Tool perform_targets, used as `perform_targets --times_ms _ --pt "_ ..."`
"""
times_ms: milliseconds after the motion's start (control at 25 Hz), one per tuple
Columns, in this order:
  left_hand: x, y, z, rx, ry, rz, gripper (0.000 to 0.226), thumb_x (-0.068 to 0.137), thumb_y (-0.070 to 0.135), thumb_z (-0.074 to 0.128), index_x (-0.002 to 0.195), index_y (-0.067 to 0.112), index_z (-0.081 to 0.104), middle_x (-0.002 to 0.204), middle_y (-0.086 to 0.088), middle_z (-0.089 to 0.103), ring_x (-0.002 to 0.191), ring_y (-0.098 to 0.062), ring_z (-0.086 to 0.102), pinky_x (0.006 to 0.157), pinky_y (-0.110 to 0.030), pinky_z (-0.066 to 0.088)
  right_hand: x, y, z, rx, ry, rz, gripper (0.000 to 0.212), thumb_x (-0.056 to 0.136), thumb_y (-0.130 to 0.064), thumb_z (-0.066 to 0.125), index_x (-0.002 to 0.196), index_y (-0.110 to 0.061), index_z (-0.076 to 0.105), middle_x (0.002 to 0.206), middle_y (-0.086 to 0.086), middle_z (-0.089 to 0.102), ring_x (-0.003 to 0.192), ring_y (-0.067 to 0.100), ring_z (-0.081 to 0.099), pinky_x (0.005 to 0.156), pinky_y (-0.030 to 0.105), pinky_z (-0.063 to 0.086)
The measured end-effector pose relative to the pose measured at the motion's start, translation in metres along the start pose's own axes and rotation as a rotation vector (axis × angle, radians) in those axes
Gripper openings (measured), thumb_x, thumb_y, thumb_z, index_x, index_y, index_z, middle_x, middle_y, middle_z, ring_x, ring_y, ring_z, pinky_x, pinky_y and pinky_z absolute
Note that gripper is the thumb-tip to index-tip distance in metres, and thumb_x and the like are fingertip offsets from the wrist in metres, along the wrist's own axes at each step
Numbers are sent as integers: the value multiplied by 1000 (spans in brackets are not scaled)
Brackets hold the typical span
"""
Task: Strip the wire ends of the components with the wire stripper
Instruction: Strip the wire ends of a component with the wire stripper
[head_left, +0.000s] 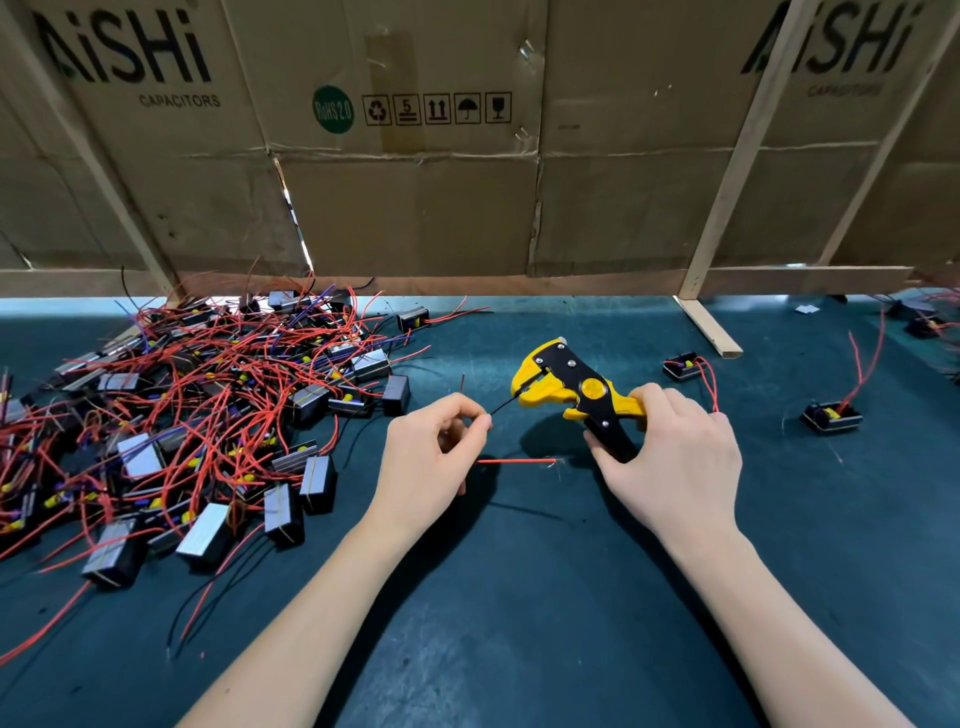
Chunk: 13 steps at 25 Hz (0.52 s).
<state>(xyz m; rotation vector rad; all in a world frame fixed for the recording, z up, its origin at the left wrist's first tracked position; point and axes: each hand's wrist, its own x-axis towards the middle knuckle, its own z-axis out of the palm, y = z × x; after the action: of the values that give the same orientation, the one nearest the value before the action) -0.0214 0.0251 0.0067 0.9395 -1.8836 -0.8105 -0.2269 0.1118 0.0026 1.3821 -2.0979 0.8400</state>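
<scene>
While cardboard wall backs green mat, right hand grips stripper; left hand pinches wire — taut.

Dark teal felt-like tabletop, flattened brown cardboard box wall behind, propped on pale wooden slat frame.

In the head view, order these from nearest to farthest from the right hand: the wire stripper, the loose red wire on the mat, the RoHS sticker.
1. Wire stripper: held in the right hand.
2. Loose red wire: on the mat, just left.
3. RoHS sticker: on the cardboard, far behind.
</scene>
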Motion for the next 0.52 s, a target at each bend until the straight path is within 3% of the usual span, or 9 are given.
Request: perform_targets --times_ms 200,360,520 --pt "-1 1 0 28 -9 8 15 92 16 65 77 19 65 55 -7 56 35 -14 49 50 -30 43 0 0 -3 -16 54 -2 38 62 -37 86 76 -11 62 65 2 60 55 33 55 55 32 41" --pt "-1 1 0 36 -3 6 16 91 17 66 75 19 65 53 -3 55 36 -14 48 50 -27 41 2 3 -3 -63 -23 25 36 62 -35 87 67 -11 60 56 4 58 50 34 56 50 26 32" --pt "0 0 -1 -2 -35 -10 16 93 20 65 77 20 66 54 0 53 39 -13 47 50 -26 41 1 3 1 -81 -42 56 36 67 -42 82 74 -12 63 63 6 62 60 35 60 54 30 33"
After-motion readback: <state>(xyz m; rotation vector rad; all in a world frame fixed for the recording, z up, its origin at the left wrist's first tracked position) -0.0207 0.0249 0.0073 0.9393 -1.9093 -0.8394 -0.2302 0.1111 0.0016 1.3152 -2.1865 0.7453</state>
